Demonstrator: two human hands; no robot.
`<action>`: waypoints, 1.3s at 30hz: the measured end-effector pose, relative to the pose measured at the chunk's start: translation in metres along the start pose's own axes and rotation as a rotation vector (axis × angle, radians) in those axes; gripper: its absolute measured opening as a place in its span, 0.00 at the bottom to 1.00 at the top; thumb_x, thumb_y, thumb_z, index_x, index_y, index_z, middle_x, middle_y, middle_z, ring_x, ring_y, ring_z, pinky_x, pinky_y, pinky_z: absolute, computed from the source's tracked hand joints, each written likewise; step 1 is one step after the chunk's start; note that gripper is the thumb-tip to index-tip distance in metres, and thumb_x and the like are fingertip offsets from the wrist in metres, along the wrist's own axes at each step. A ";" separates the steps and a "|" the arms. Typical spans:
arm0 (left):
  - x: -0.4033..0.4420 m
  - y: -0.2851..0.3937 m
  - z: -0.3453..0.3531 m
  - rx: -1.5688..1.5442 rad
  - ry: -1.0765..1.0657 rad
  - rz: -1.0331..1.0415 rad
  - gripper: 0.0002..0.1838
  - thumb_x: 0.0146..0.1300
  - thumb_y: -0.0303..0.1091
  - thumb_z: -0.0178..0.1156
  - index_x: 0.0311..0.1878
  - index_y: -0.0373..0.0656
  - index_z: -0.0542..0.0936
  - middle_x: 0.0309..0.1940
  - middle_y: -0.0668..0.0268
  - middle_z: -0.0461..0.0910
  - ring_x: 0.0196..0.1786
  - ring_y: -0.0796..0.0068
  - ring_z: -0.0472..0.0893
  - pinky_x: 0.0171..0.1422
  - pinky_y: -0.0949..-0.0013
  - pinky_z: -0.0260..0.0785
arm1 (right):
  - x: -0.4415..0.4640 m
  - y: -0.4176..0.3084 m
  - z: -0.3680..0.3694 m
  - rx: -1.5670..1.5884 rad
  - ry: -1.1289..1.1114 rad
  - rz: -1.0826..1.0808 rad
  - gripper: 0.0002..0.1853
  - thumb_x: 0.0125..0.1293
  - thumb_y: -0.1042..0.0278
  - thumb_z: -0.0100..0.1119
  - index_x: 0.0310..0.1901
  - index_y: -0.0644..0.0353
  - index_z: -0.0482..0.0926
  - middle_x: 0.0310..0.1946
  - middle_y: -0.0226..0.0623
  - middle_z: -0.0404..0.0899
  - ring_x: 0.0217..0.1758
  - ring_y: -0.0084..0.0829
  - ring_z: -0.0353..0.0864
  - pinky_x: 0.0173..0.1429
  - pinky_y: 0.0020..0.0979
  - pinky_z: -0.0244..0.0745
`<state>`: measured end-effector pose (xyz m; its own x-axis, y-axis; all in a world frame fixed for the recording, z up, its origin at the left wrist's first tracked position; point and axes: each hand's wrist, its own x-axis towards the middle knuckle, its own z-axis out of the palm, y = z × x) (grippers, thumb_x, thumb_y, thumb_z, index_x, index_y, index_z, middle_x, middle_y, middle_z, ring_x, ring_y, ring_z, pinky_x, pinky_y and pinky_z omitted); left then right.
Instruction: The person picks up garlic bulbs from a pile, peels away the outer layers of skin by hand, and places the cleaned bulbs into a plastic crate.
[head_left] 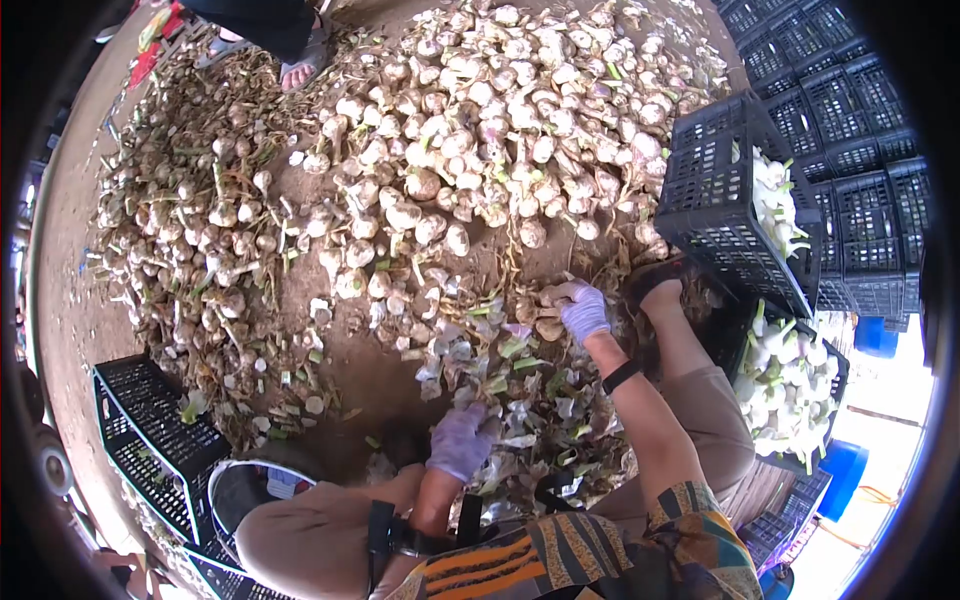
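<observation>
Many garlic bulbs with dry stems lie in a wide heap [480, 120] on the dirt floor. My right hand [580, 308], in a light purple glove, is closed around a garlic bulb [548, 326] at the heap's near edge. Low in the middle, my left hand [463, 440], gloved too, hangs beside a pile of loose skins and stem cuttings [530, 400]; its fingers curl away from view, and what they hold, if anything, is hidden.
A tilted black crate [705, 170] of pale garlic rests on another crate of garlic [838, 390] at right. Stacked black crates [850, 110] stand behind. Black crates [150, 420] lie at lower left. Another person's foot [298, 76] is at the top.
</observation>
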<state>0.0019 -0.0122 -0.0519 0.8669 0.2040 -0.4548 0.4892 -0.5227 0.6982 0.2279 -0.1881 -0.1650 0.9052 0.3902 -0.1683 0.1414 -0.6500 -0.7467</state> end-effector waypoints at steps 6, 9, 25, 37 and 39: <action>-0.006 0.003 -0.003 0.019 0.031 0.034 0.13 0.53 0.37 0.62 0.40 0.42 0.78 0.36 0.53 0.78 0.39 0.49 0.77 0.43 0.57 0.70 | -0.026 -0.047 0.000 -0.368 -0.098 -0.021 0.20 0.51 0.65 0.63 0.48 0.55 0.77 0.49 0.50 0.74 0.51 0.44 0.76 0.54 0.37 0.71; -0.012 -0.004 -0.003 -0.011 0.013 0.026 0.13 0.53 0.36 0.62 0.40 0.41 0.78 0.35 0.54 0.78 0.39 0.50 0.77 0.43 0.58 0.70 | -0.031 -0.080 0.010 -0.498 -0.252 0.129 0.26 0.53 0.59 0.60 0.55 0.52 0.71 0.56 0.52 0.68 0.55 0.48 0.72 0.58 0.41 0.68; -0.010 -0.021 0.006 -0.319 0.091 -0.145 0.17 0.53 0.42 0.64 0.38 0.37 0.80 0.34 0.55 0.80 0.33 0.54 0.79 0.44 0.61 0.69 | -0.042 -0.090 0.017 -0.340 -0.030 -0.027 0.18 0.51 0.60 0.65 0.45 0.54 0.79 0.38 0.47 0.80 0.43 0.44 0.79 0.50 0.39 0.72; -0.001 0.008 -0.008 -0.859 0.228 0.046 0.35 0.50 0.20 0.64 0.64 0.41 0.63 0.59 0.63 0.66 0.53 0.76 0.70 0.55 0.73 0.67 | -0.060 -0.129 -0.009 0.590 -0.322 0.208 0.11 0.56 0.67 0.63 0.40 0.61 0.81 0.28 0.34 0.81 0.30 0.27 0.79 0.33 0.29 0.74; -0.011 0.028 -0.020 -1.175 0.113 0.114 0.34 0.51 0.23 0.66 0.63 0.40 0.64 0.60 0.64 0.66 0.55 0.76 0.69 0.56 0.70 0.67 | -0.078 -0.151 -0.033 0.703 -0.463 0.312 0.08 0.56 0.70 0.59 0.36 0.64 0.80 0.30 0.32 0.80 0.31 0.21 0.77 0.36 0.22 0.72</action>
<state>0.0084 -0.0127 -0.0160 0.8857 0.3085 -0.3469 0.1452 0.5256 0.8382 0.1493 -0.1419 -0.0184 0.5878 0.5850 -0.5588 -0.4998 -0.2807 -0.8194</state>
